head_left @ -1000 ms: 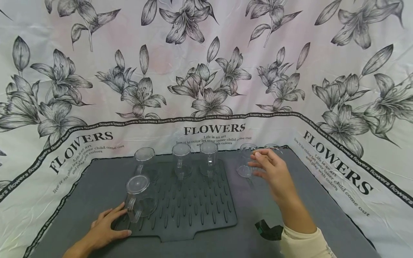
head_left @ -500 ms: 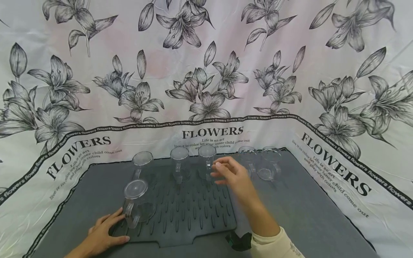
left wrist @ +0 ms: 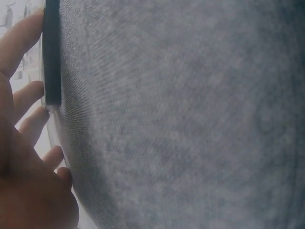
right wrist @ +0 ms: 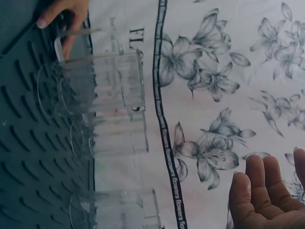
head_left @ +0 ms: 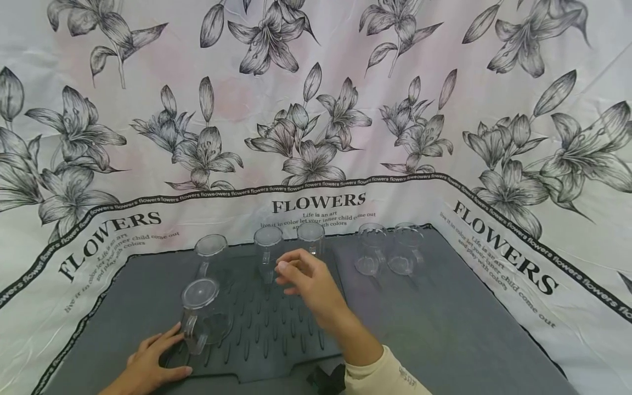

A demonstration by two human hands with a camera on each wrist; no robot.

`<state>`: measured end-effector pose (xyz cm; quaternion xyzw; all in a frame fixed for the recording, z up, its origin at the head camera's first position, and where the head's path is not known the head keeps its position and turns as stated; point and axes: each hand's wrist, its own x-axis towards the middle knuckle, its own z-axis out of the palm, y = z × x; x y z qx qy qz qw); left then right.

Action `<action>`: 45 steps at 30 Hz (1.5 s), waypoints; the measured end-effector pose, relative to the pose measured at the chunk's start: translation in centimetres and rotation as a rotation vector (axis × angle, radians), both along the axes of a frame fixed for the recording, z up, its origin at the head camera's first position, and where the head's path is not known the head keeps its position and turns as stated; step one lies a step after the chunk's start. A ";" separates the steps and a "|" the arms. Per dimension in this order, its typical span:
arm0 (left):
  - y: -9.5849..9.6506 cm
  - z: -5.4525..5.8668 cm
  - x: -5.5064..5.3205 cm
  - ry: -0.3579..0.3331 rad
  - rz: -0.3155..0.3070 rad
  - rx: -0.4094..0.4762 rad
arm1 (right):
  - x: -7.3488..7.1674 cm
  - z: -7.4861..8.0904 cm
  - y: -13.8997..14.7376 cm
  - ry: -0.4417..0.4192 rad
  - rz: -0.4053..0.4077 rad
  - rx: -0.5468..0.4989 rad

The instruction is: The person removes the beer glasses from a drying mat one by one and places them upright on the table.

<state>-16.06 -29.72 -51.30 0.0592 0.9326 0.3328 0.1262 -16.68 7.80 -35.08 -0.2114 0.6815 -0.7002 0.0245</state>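
My left hand (head_left: 150, 359) rests at the front left edge of the dark ribbed drying mat (head_left: 283, 359), thumb and fingers spread. In the left wrist view its fingertips meet the mat's dark edge (left wrist: 52, 52). Close to those fingers stands an upside-down clear glass mug (head_left: 199, 293), handle toward me. My right hand (head_left: 308, 282) is over the mat, fingers loosely bent and nothing held. It partly covers two upside-down mugs at the back, a middle one (head_left: 268, 237) and a right one (head_left: 311, 231). Another upside-down mug (head_left: 210, 246) stands at the back left.
Right of the mat, two clear mugs, a nearer-left one (head_left: 370, 249) and a far-right one (head_left: 407, 252), stand upright on the grey tabletop (head_left: 434, 323). A black object (head_left: 326, 378) lies beside my right sleeve. Flower-printed cloth (head_left: 316, 142) hangs behind and along the sides.
My right hand has moved left, from beside the two upright mugs to over the mat. My left hand stays at the mat's edge. The head view has shifted slightly.
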 end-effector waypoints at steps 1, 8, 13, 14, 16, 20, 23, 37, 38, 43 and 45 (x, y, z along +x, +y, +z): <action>0.0 0.0 0.0 -0.004 0.004 0.001 | 0.1 -0.1 -0.3 -0.002 0.006 -0.001; 0.0 0.1 0.0 -0.022 0.007 0.011 | 0.4 -1.0 -2.4 -0.055 0.033 -0.021; 0.1 0.2 -0.1 -0.019 0.006 0.010 | 0.5 -1.5 -3.8 -0.078 0.046 -0.037; 0.1 0.2 -0.2 -0.017 0.007 0.005 | 0.5 -1.6 -4.1 -0.082 0.051 -0.038; 0.1 0.3 -0.2 -0.009 0.005 -0.003 | 0.6 -1.8 -4.6 -0.089 0.056 -0.035; 0.1 0.3 -0.2 -0.009 0.004 -0.006 | 0.5 -2.5 -5.6 -0.089 0.066 -0.022; 0.2 0.4 -0.2 -0.012 0.006 0.000 | 0.4 -3.1 -6.4 -0.098 0.083 -0.013; 0.2 0.5 -0.1 0.001 0.019 -0.055 | 0.2 -5.9 -9.1 -0.156 0.138 0.030; 0.2 0.4 0.0 -0.002 0.018 -0.056 | 0.3 -6.2 -9.2 -0.166 0.140 0.034; 0.4 0.3 0.1 -0.005 0.029 -0.048 | 0.3 -7.5 -9.8 -0.197 0.132 0.050; 0.4 0.4 0.1 0.001 0.033 -0.042 | 0.2 -7.9 -10.0 -0.201 0.125 0.053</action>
